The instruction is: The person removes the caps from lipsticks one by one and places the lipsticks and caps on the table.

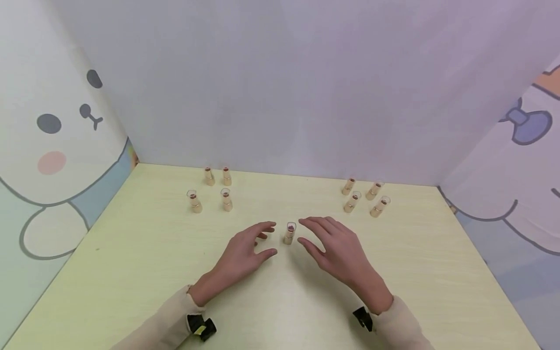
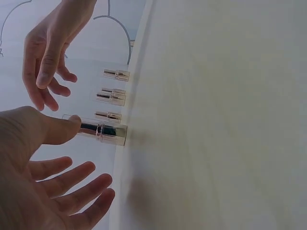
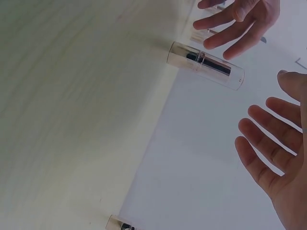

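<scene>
One lipstick tube with a clear cap and pale gold base stands upright near the middle of the table. My left hand hovers just left of it, fingers spread and holding nothing. On the other side my right hand is likewise spread, its fingertips close to the tube but apart from it. The right wrist view shows the same lipstick tube in the gap between both hands, touched by neither. In the left wrist view the left thumb overlaps the lipstick tube in front of the camera.
Several similar lipsticks stand upright in two groups: at the back left, one lipstick among them, and at the back right, including another lipstick. The pale table meets a plain grey wall; cartoon-printed panels flank both sides.
</scene>
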Motion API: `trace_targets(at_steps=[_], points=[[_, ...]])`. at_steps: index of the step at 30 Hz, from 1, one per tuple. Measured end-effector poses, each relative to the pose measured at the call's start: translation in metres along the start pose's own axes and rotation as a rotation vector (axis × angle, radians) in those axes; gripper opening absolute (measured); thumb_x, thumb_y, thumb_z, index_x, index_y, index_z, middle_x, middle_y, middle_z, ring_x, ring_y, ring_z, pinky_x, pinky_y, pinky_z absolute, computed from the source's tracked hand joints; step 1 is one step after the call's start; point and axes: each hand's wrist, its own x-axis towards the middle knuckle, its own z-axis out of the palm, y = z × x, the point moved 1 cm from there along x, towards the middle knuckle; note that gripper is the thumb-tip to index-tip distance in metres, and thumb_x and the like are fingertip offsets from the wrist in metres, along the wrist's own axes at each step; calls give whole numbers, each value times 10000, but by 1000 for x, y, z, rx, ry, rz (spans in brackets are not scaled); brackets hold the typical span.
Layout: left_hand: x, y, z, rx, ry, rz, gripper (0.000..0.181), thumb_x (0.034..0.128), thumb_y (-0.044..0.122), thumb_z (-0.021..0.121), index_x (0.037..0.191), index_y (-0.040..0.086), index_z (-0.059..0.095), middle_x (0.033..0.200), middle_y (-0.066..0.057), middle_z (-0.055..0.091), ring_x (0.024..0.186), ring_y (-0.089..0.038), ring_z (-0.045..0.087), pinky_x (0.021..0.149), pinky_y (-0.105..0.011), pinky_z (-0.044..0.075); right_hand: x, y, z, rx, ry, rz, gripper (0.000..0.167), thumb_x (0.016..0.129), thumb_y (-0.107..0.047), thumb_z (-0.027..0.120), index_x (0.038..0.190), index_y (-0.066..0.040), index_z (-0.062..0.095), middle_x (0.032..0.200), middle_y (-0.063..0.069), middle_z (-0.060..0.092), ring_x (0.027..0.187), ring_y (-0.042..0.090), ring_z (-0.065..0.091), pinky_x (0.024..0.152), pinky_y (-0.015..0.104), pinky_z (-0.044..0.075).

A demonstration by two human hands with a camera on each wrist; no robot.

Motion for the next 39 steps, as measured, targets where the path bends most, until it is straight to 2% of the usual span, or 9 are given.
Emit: trace_targets(at_steps=[10, 20, 27, 33, 39], points=[[12, 3, 10, -17, -11, 16, 524, 910, 184, 823, 1399, 145, 641, 1288, 1, 741, 1123, -196, 722, 935, -406, 603, 12, 0, 11, 6, 11, -11, 452, 826, -251, 900, 1234, -142, 738, 1150, -8, 762, 1021, 168, 723, 825, 345, 637], [26, 3, 18, -2, -14, 34, 397, 926, 224, 809, 1301, 143, 705, 1218, -21, 765, 1048, -190, 728, 876, -383, 596, 17, -3, 20, 6, -16, -3, 378, 883, -270, 855, 1224, -146, 747, 1149, -15, 767, 1016, 163, 724, 803, 320, 636], [34, 3, 24, 53, -14, 51, 293, 928, 252, 799, 1200, 150, 757, 1148, 16, 778, 982, -179, 692, 875, -365, 563, 19, -3, 25, 14, -15, -12, 362, 881, -242, 857, 1214, -143, 752, 1143, -25, 766, 994, 150, 716, 772, 295, 628], [39, 2, 28, 106, -10, 77, 194, 899, 221, 821, 1082, 161, 797, 1015, 42, 780, 902, -157, 634, 811, -316, 519, 20, -2, 30, 5, -21, -8, 338, 891, -259, 848, 1196, -145, 759, 1131, -36, 767, 973, 140, 713, 747, 284, 620], [42, 0, 31, 150, 4, 77, 152, 872, 226, 853, 1001, 162, 803, 897, 54, 752, 813, -118, 582, 714, -252, 471, 21, -4, 33, 10, -28, -4, 296, 907, -259, 834, 1170, -141, 766, 1107, -36, 768, 955, 145, 716, 729, 283, 619]])
